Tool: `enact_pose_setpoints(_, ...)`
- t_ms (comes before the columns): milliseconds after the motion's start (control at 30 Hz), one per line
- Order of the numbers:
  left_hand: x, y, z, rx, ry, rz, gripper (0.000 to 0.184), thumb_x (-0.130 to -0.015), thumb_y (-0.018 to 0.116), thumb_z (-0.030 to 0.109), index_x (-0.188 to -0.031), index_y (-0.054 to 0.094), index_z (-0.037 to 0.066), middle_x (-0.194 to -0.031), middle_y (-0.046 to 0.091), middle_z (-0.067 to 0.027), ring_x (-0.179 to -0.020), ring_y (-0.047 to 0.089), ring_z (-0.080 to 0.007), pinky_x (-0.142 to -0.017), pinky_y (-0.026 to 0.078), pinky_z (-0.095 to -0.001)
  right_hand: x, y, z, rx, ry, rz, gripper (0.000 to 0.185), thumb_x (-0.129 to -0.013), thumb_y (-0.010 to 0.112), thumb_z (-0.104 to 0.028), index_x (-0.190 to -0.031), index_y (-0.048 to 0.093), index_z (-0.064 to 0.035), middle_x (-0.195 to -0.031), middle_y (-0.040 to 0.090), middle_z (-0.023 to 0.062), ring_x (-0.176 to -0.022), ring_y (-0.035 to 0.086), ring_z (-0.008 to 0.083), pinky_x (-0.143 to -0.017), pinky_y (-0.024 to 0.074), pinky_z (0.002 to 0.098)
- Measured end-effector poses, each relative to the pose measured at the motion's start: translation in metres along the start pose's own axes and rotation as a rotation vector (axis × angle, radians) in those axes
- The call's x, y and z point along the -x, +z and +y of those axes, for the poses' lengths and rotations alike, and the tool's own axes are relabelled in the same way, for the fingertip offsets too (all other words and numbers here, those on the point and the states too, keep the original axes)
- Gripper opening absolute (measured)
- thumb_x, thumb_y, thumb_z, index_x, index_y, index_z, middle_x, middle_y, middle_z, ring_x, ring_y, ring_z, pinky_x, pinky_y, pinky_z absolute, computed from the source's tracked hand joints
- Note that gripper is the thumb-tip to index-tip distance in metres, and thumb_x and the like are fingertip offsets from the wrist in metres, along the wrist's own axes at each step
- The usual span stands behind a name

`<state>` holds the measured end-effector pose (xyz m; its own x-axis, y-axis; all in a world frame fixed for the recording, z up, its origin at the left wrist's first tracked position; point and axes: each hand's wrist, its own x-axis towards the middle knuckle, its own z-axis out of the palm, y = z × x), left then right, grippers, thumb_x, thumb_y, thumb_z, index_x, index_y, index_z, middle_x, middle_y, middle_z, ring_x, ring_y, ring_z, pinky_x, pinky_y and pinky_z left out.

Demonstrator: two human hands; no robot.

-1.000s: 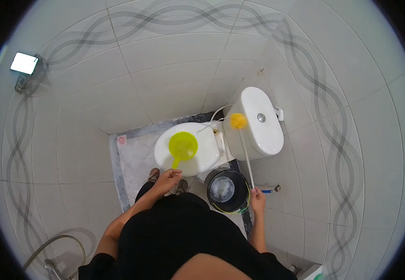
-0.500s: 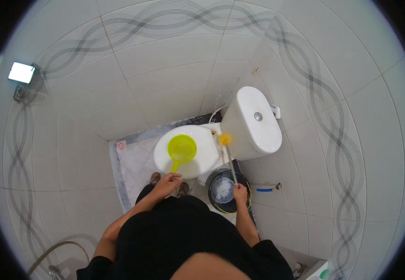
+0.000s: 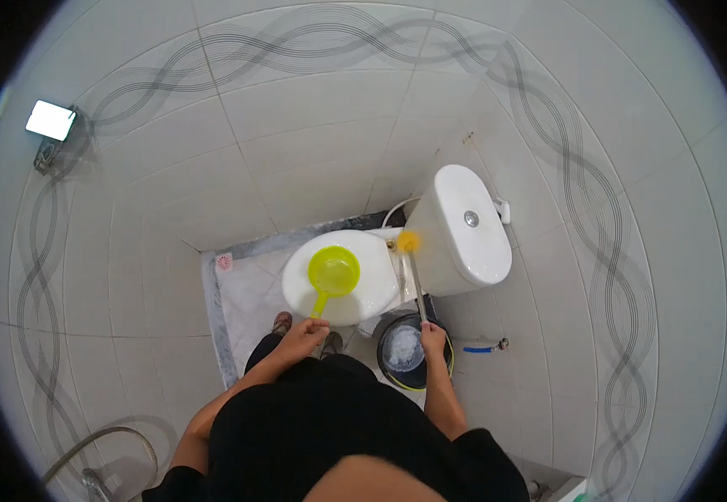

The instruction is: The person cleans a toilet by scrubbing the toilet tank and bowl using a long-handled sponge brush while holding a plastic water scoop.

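My left hand (image 3: pixel 305 339) is closed around the handle end of a lime-green water dipper (image 3: pixel 335 271), whose bowl is over the shut white toilet lid (image 3: pixel 372 293). In my right hand (image 3: pixel 434 339) is the grey stick of a toilet brush (image 3: pixel 418 289). Its yellow-orange head is blurred and lies at the hinge area between lid and white cistern (image 3: pixel 472 197). Below that hand stands a black bucket (image 3: pixel 390 375) with foamy water in it.
A blue-handled tap (image 3: pixel 485 347) juts from the right wall. A pale floor drain (image 3: pixel 224 262) lies left of the toilet. At lower left hangs a shower hose (image 3: pixel 120 430). A lit rectangular device (image 3: pixel 51 120) is fixed on the left wall.
The brush head has shifted slightly up along the hinge area, still in my right hand. My left hand keeps the dipper over the lid. The whole view has shifted a little.
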<state>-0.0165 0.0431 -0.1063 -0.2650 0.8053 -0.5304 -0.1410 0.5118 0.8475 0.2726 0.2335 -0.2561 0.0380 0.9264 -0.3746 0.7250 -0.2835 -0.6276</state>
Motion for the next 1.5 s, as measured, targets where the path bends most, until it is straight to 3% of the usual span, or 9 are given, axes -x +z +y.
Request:
enact_pose_setpoints(67, 0.002, 0.000, -0.005, 0.007, 0.000, -0.036, 0.032, -0.083, 0.056, 0.023, -0.108, 0.053, 0.002, -0.086, 0.056, -0.0043, -0.076, 0.052, -0.0107, -0.069, 0.043, -0.0233, 0.007, -0.006, -0.006, -0.121, -0.139, 0.068, 0.033, -0.081, 0.054, -0.030, -0.093, 0.063, -0.0002, -0.077, 0.064, 0.0136, -0.072, 0.060, 0.0189, -0.067, 0.0441, 0.0315)
enact_pose_setpoints(133, 0.000, 0.002, -0.008, -0.019, 0.024, -0.001, 0.032, -0.083, 0.056, 0.023, -0.108, 0.053, 0.002, -0.087, 0.056, -0.0045, -0.076, 0.052, -0.0108, -0.069, 0.043, -0.0236, 0.049, -0.037, -0.049, -0.036, -0.058, 0.193, 0.032, -0.082, 0.053, -0.030, -0.092, 0.063, -0.0009, -0.078, 0.064, 0.0144, -0.073, 0.061, 0.0220, -0.067, 0.0446, 0.0328)
enact_pose_setpoints(300, 0.003, 0.006, -0.001, -0.094, 0.044, 0.016, 0.032, -0.083, 0.056, 0.024, -0.107, 0.054, 0.002, -0.088, 0.056, -0.0051, -0.079, 0.052, -0.0114, -0.069, 0.043, -0.0241, 0.030, -0.017, 0.014, 0.223, 0.192, 0.050, 0.035, -0.079, 0.056, -0.034, -0.090, 0.064, -0.0013, -0.080, 0.064, 0.0166, -0.076, 0.061, 0.0272, -0.070, 0.0458, 0.0336)
enact_pose_setpoints(533, -0.001, 0.006, -0.002, -0.075, 0.004, 0.010, 0.034, -0.081, 0.058, 0.027, -0.107, 0.055, 0.005, -0.086, 0.056, -0.0060, -0.080, 0.053, -0.0130, -0.071, 0.043, -0.0243, 0.074, -0.054, 0.007, -0.085, -0.030, 0.129, 0.034, -0.081, 0.051, -0.035, -0.094, 0.062, -0.0054, -0.090, 0.063, 0.0159, -0.086, 0.059, 0.0322, -0.075, 0.0445, 0.0400)
enact_pose_setpoints(633, -0.001, 0.015, 0.007, -0.106, 0.014, -0.010, 0.035, -0.081, 0.059, 0.027, -0.107, 0.055, 0.004, -0.086, 0.056, -0.0064, -0.080, 0.053, -0.0134, -0.071, 0.043, -0.0247, 0.062, -0.041, 0.031, 0.271, 0.144, 0.013, 0.032, -0.080, 0.052, -0.036, -0.095, 0.063, -0.0094, -0.086, 0.063, 0.0156, -0.085, 0.059, 0.0324, -0.074, 0.0449, 0.0407)
enact_pose_setpoints(1200, 0.012, 0.014, 0.003, -0.197, 0.119, -0.044, 0.035, -0.081, 0.058, 0.029, -0.107, 0.054, 0.006, -0.089, 0.058, -0.0076, -0.074, 0.056, -0.0136, -0.066, 0.046, -0.0267, 0.056, -0.058, -0.028, 0.159, -0.023, 0.133, 0.033, -0.082, 0.051, -0.037, -0.092, 0.062, -0.0081, -0.085, 0.063, 0.0158, -0.082, 0.059, 0.0345, -0.070, 0.0451, 0.0411)
enact_pose_setpoints(1300, 0.027, 0.012, 0.023, -0.260, 0.113, 0.031, 0.034, -0.080, 0.058, 0.029, -0.106, 0.055, 0.007, -0.090, 0.059, -0.0107, -0.077, 0.058, -0.0194, -0.068, 0.046, -0.0306, 0.060, -0.061, -0.025, 0.096, -0.035, 0.177, 0.034, -0.083, 0.049, -0.038, -0.091, 0.063, -0.0078, -0.085, 0.063, 0.0155, -0.081, 0.060, 0.0336, -0.069, 0.0453, 0.0406)
enact_pose_setpoints(1367, 0.030, 0.012, 0.032, -0.751, 0.415, 0.113, 0.036, -0.079, 0.056, 0.031, -0.105, 0.055, 0.006, -0.092, 0.059, -0.0146, -0.083, 0.058, -0.0272, -0.073, 0.046, -0.0364, 0.055, -0.051, -0.005, 0.249, 0.046, 0.117, 0.035, -0.083, 0.049, -0.038, -0.092, 0.063, -0.0079, -0.086, 0.063, 0.0158, -0.082, 0.060, 0.0335, -0.069, 0.0454, 0.0407)
enact_pose_setpoints(1500, 0.031, 0.009, 0.029, -0.861, 0.383, 0.049, 0.037, -0.079, 0.054, 0.033, -0.104, 0.055, 0.005, -0.092, 0.059, -0.0168, -0.087, 0.056, -0.0322, -0.076, 0.044, -0.0400, 0.044, -0.059, 0.014, 0.394, 0.087, 0.038, 0.037, -0.082, 0.049, -0.040, -0.093, 0.063, -0.0076, -0.090, 0.062, 0.0173, -0.084, 0.059, 0.0337, -0.069, 0.0454, 0.0415)
